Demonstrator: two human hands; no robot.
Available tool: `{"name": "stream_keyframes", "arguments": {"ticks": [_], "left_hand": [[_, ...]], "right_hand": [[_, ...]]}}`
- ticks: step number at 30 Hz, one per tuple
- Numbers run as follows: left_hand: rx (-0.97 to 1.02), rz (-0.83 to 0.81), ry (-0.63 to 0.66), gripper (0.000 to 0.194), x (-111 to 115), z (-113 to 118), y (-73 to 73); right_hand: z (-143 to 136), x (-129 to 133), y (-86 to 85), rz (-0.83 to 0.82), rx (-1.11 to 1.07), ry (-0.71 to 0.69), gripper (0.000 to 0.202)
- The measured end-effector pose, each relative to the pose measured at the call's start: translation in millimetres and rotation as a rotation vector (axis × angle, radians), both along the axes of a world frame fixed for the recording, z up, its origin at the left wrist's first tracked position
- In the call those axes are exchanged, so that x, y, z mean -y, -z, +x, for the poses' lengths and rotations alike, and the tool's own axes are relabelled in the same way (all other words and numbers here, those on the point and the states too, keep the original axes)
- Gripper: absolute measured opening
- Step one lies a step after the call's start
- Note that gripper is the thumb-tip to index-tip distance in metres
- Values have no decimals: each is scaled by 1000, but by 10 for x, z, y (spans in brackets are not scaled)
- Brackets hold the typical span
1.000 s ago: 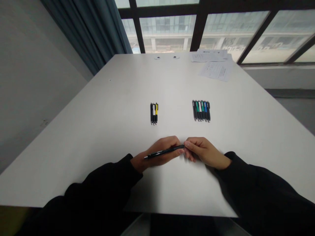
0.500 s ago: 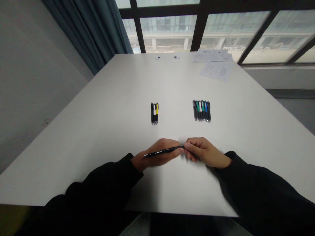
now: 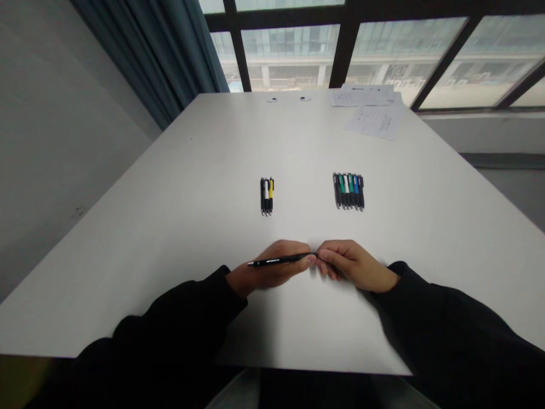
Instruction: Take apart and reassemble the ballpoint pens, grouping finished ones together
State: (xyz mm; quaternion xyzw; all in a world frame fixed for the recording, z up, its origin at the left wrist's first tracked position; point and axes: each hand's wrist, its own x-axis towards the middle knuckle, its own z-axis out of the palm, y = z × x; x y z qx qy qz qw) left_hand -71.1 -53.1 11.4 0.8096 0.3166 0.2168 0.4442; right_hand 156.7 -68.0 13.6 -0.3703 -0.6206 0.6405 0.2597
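A black pen (image 3: 276,261) lies across my left hand (image 3: 283,272), pinched between thumb and fingers, its silver end towards the wrist. My right hand (image 3: 351,264) pinches the pen's other end, its fingertips hiding that tip. Beyond my left hand, a black pen (image 3: 263,197), a white-and-black pen (image 3: 267,190) and a yellow-and-black pen (image 3: 271,189) lie side by side. Farther right lies a row of several pens (image 3: 348,192) in black, green, white and blue, close together.
The white table (image 3: 179,199) reaches to the window. Printed papers (image 3: 374,121) lie at its far right corner, and two small round fittings (image 3: 302,99) are near the far edge. A blue curtain (image 3: 170,57) hangs at the back left.
The pen's silver end has tilted slightly upward, so the pen lies more level across my left hand. Both hands have stayed nearly in place.
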Motion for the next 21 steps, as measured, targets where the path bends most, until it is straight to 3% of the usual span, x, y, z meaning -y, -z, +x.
{"name": "stream_keyframes", "arguments": {"ticks": [6,13,16,21], "left_hand": [[-45,14,12,42,-7,7,-29],[-17,-27,0,40,-13,5,-52],[-16,-30,3,41,-16,4,-53],[-3,-48,4,40,-19,4,-52]], "right_hand": [[-33,12,7,-72,-79,87,34],[-13,14,19,-20,-25,46,43],[-19,17,15,-35,-70,91,31],[-25,18,5,-38,-74,87,35]]}}
